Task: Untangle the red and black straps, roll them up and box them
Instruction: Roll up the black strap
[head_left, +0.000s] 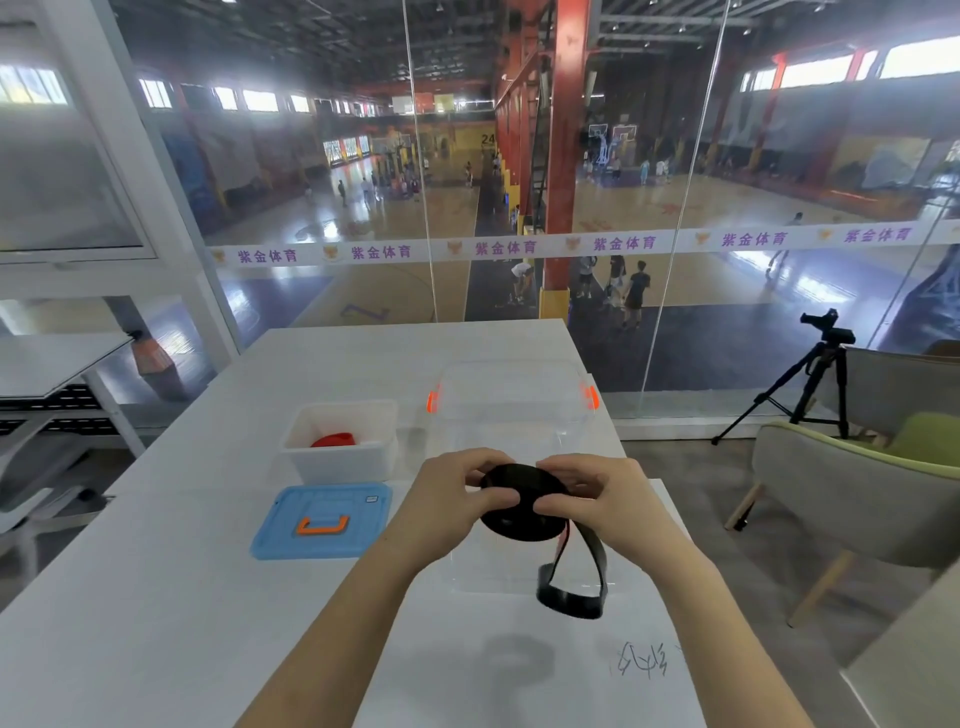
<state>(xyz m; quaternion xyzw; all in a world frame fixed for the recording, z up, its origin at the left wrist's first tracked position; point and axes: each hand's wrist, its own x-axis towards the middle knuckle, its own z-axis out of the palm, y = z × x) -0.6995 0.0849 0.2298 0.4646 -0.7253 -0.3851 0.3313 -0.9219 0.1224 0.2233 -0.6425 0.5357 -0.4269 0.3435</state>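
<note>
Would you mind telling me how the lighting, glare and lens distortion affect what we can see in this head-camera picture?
Head view: the wide-angle lens bends the window frames and spreads the forearms; bright hall windows wash out behind the glass; the clear plastic box nearly vanishes against the white table; the black strap between the left hand and right hand is sharp, throwing a soft shadow below.
</note>
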